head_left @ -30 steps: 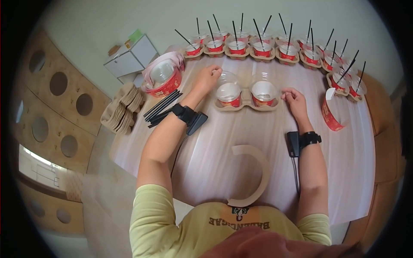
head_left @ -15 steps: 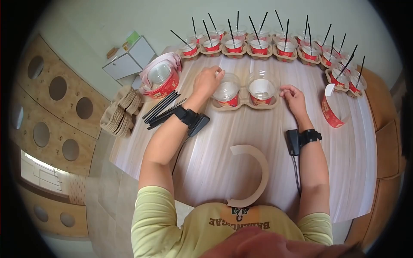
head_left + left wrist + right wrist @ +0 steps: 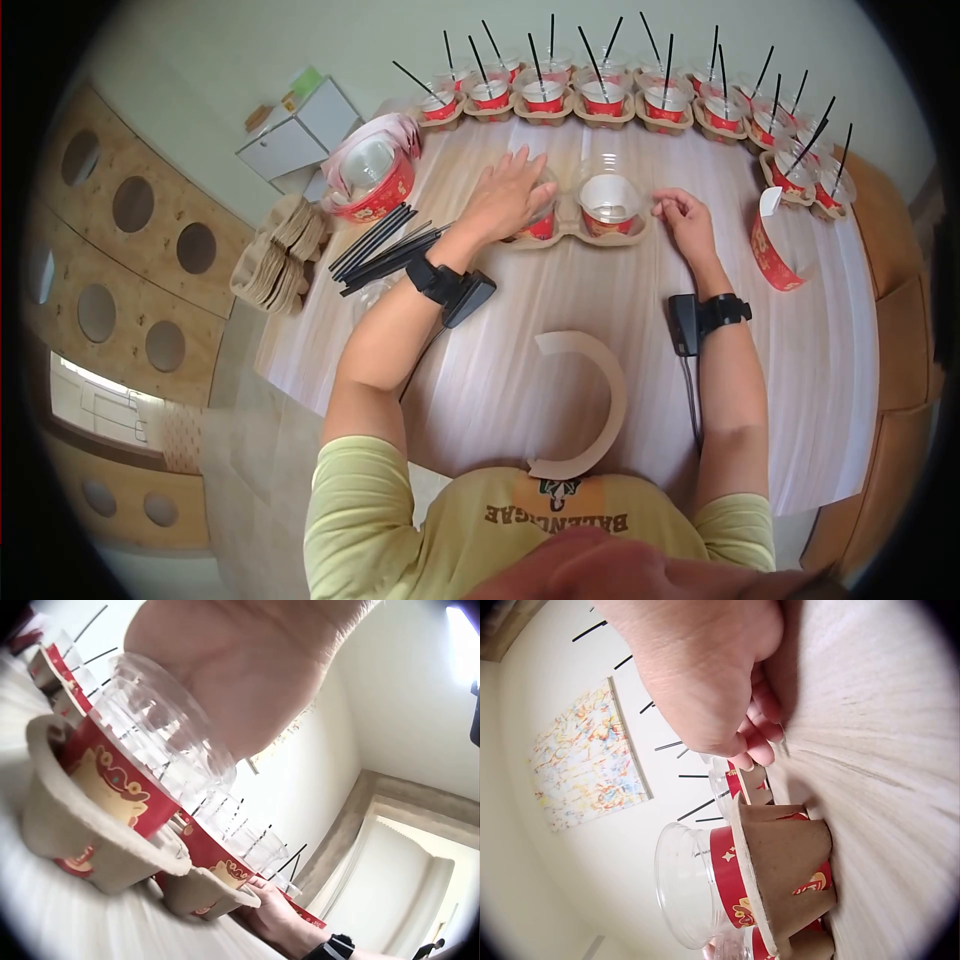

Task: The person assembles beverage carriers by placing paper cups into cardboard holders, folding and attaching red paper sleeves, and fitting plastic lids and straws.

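Note:
My left hand [image 3: 508,197] lies with fingers stretched out over the left clear cup, hiding most of it in the head view. In the left wrist view, its palm rests at the rim of that clear cup [image 3: 154,720], which has a red printed sleeve [image 3: 112,784]. The cup sits upright in a brown pulp two-cup carrier [image 3: 590,236]. Beside it in the same carrier stands the right clear cup [image 3: 609,192]. Just right of the carrier, my right hand [image 3: 687,226] rests by the tabletop, fingers loosely curled and holding nothing.
Filled carriers with black straws [image 3: 602,98] line the table's far edge. At left are a red bucket [image 3: 385,195], loose black straws [image 3: 375,245] and stacked carriers [image 3: 270,270]. A red paper sleeve [image 3: 772,255] stands right; a brown cardboard arc [image 3: 612,390] lies near my body.
My left hand, loosely curled beside the left cup before, has spread its fingers and moved right over that cup. The right hand stays by the carrier.

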Demonstrator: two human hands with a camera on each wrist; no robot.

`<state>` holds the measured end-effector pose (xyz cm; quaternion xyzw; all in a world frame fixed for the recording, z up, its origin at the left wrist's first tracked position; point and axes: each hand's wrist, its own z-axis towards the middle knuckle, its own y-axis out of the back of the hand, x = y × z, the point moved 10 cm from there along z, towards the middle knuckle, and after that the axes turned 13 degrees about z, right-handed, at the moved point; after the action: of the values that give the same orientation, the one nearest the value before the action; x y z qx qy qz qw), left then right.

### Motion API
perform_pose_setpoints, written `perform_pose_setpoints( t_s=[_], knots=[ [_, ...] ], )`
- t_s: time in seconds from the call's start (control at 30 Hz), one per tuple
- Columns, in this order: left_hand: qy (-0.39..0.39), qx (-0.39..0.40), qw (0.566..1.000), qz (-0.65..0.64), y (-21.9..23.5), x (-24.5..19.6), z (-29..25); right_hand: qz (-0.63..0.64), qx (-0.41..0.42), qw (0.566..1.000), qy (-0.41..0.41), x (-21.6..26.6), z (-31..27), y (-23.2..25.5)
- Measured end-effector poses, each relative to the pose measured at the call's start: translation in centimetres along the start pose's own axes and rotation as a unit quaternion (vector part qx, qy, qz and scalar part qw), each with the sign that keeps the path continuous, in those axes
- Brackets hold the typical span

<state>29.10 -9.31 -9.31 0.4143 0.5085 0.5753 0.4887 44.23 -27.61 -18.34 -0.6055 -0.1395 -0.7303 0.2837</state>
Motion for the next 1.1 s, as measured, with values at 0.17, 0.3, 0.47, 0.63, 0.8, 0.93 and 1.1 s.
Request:
perform_pose_setpoints(
  t_s=[0.17,0.3,0.47,0.63,0.8,0.93,1.1],
  knots=[
    [-0.008,-0.038,0.999,0.038,0.4,-0.7,-0.1,-0.016,-0.003,1.0,0.005,0.2,0.0,0.1],
    [-0.015,-0.055,0.997,0.046,0.4,-0.5,0.4,0.012,-0.001,1.0,0.005,-0.5,0.3,0.4],
    [-0.02,-0.249,0.967,-0.057,3.9,1.0,-1.6,0.013,0.004,1.0,0.001,-0.6,0.4,0.4],
    [0.095,-0.14,0.983,-0.068,8.0,4.5,-9.7,0.004,0.004,1.0,0.011,-0.2,0.2,0.3],
    [0.229,0.041,0.971,0.062,3.7,11.7,-18.8,0.007,0.014,1.0,-0.002,-0.5,0.5,0.2],
    [0.265,0.132,0.95,0.098,-0.1,15.1,-22.6,0.005,0.023,1.0,0.002,-0.4,0.4,0.2],
    [0.245,0.145,0.954,0.089,-1.0,15.9,-22.6,0.01,0.02,1.0,-0.001,-0.1,0.2,0.1]
  ],
)
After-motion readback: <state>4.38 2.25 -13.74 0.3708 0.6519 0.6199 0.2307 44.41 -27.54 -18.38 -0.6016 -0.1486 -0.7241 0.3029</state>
